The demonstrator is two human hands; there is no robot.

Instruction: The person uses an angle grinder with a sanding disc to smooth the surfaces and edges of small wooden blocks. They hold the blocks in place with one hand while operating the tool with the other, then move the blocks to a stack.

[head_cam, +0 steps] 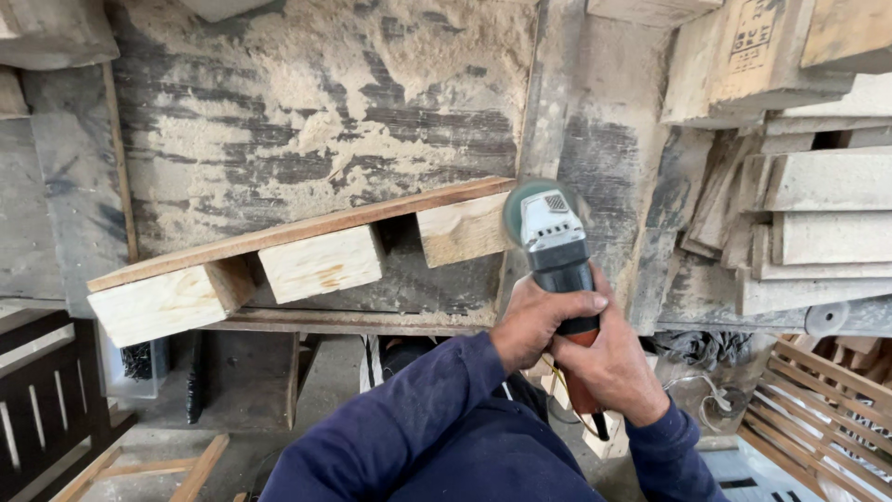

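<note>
My left hand and my right hand both grip the body of an angle grinder. Its grey-green disc spins blurred right against the right end of a wooden pallet piece. That piece is a long plank with three pale wood blocks fixed along it, lying on its side on the workbench. The disc touches the rightmost block. Both arms wear dark blue sleeves.
Sawdust covers the worn grey workbench top. Stacked wood blocks and planks pile up at the right. A slatted wooden frame lies at lower right, dark slats at lower left. A cable tangle hangs under the bench.
</note>
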